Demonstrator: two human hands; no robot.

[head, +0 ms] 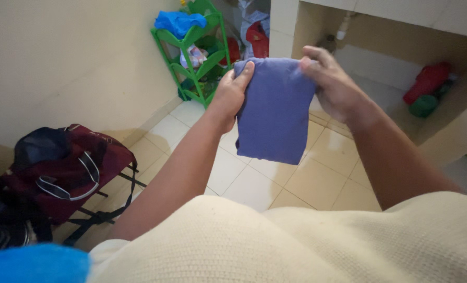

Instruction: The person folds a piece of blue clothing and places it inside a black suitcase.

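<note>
Both hands, left hand (229, 97) and right hand (334, 84), pinch the top corners of my purple cloth (273, 112), already folded narrow, its lower half hanging unfolded above the floor (254, 183).

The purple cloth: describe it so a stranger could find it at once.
Look above the pale tiled floor, in front of the green shelf rack in the corner. There the left hand and the right hand pinch the top corners of the purple cloth, which hangs folded in mid-air. It is the only purple thing, and the only thing held.

a maroon backpack (68, 170) lies near a green rack (194, 50).
</note>
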